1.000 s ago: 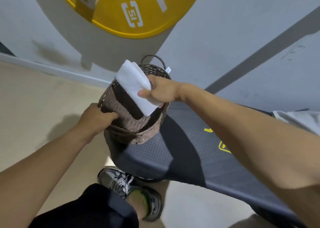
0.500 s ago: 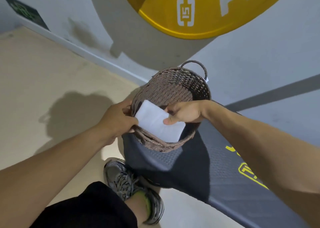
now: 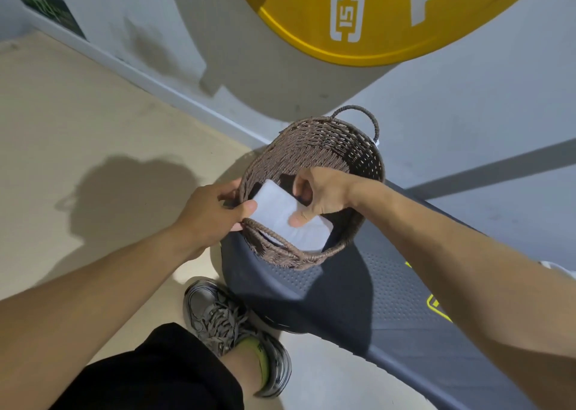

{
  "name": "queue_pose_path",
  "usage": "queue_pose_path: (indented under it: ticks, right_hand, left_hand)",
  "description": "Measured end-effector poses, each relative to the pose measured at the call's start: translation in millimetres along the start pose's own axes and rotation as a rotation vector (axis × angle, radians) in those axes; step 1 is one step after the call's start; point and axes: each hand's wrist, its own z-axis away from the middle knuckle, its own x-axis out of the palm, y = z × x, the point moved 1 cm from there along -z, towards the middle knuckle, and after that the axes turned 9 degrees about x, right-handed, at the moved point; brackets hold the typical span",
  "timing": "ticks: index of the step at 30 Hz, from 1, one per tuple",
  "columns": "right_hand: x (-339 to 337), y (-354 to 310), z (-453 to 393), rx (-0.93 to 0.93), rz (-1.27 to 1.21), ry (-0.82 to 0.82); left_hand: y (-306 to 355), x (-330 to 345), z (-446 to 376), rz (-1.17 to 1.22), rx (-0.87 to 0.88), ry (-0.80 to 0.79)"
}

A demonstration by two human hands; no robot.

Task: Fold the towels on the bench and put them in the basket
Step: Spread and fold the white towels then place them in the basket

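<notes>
At the worktop's point(image 3: 389, 288) end, your right hand point(image 3: 324, 191) pinches the folded towel point(image 3: 280, 219) inside the basket point(image 3: 352, 157); your left hand point(image 3: 207, 216) grips the rim. This towel is nearly stowed (not yet released); more white cloth point(image 3: 558, 268) seems to wait further along.

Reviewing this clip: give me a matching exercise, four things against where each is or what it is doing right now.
1 folded towel
2 basket
3 left hand
4 right hand

A stands on the bench end
B grips the basket rim
C lies inside the basket
D pinches the towel

Pairs: 1-C, 2-A, 3-B, 4-D
</notes>
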Motion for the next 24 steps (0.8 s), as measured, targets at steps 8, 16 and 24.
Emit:
queue_pose_path:
  ticks: [8,16,24]
  right_hand:
    - [32.5,-9.1,2.9,-0.177,0.117,0.071]
    - [10.1,32.4,63.2,-0.143,-0.672,0.357]
    - [34.6,188.2,229.6,0.053,-0.944,0.465]
  left_hand:
    - [0.9,-0.5,-2.4,-0.063,0.019,-0.033]
    - [72.3,4.4,-4.3,-0.417,0.114,0.184]
    - [151.8,138.4,40.6,-0.431,0.409,-0.063]
